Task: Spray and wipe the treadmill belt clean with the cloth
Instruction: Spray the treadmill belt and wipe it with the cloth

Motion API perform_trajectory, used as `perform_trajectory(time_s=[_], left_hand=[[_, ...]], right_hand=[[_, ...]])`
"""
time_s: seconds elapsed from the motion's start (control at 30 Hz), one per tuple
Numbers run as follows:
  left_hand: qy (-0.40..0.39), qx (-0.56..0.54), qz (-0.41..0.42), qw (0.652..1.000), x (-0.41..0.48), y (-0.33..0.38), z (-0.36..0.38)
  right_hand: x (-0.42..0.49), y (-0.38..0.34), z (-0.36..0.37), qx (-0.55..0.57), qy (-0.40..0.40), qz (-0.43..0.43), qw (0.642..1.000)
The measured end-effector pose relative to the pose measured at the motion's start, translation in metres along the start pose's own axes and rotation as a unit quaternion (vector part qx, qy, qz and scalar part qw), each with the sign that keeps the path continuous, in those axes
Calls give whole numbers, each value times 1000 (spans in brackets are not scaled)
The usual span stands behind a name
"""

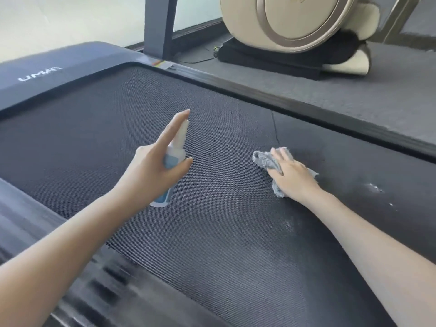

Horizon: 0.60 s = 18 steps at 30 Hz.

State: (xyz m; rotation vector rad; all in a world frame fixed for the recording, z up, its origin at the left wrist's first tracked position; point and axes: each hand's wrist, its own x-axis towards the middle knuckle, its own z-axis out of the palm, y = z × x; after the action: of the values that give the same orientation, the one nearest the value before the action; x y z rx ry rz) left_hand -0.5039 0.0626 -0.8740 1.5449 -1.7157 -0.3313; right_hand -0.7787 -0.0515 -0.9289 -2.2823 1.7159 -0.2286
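The dark textured treadmill belt (212,232) fills most of the view. My left hand (158,166) holds a small white and blue spray bottle (175,152) above the belt, index finger stretched along its white nozzle, thumb on the far side. To the right, my right hand (292,175) presses flat on a crumpled grey cloth (264,159) lying on the belt. The cloth sticks out past the fingertips and beside the wrist. A few pale specks (375,187) mark the belt to the right of the cloth.
The grey motor cover (59,64) with a white logo lies at the belt's far end. A dark upright post (158,27) rises behind it. Black side rails (306,107) border the belt. A beige exercise machine (306,22) stands on grey floor beyond.
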Motion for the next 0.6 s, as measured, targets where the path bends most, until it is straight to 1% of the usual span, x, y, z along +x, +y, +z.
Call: perform_trajectory(time_s=[0.1,0.2,0.27,0.33,0.4,0.5,0.53,0.6], left_hand=[[1,-20,16,1000,0,-3,-2],[7,-36,28,999,1,-8,-6],[10,-40,28,999,2,-12,-9],[9,-39,33,999,2,-16,-10],[5,-39,42,998,4,-19,-11],[5,-36,56,998,6,-21,-11],[8,-35,59,998,6,-22,-12],[16,-27,68,997,6,-24,-11]], right_hand=[[-37,-49,14,37,-21,-143,989],[-78,-89,31,49,-77,-279,956],[-103,-103,44,28,-112,-335,935],[-123,-109,52,3,-101,-390,915],[-137,-103,55,-37,-84,-420,903],[-146,-82,52,-93,-52,-426,898],[-146,-75,51,-103,-45,-416,903],[-142,-59,48,-93,-32,-374,922]])
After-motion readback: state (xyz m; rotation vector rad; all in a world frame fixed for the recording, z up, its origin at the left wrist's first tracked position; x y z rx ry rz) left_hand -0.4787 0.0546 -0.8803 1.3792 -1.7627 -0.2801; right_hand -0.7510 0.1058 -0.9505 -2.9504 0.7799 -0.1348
